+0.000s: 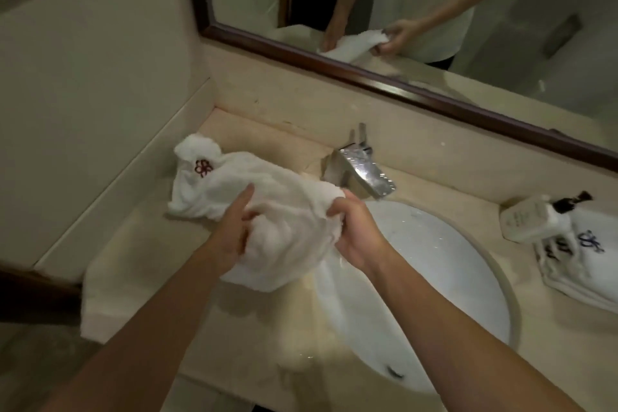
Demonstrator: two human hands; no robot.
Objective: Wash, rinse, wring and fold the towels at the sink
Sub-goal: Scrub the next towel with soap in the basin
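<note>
A white towel (267,207) with a dark red embroidered emblem lies bunched across the counter and the left rim of the sink (468,278). My left hand (230,231) grips the towel's near side with its fingers curled into the cloth. On the towel's right end, just in front of the faucet (364,170), my right hand (357,234) clutches a gathered fold. Part of the cloth hangs over the basin's edge.
A folded white towel (582,264) with a dark blue emblem lies at the right of the counter, a white pump bottle (535,217) lying on it. The beige counter (254,328) meets a wall on the left. A framed mirror (434,10) hangs behind the faucet.
</note>
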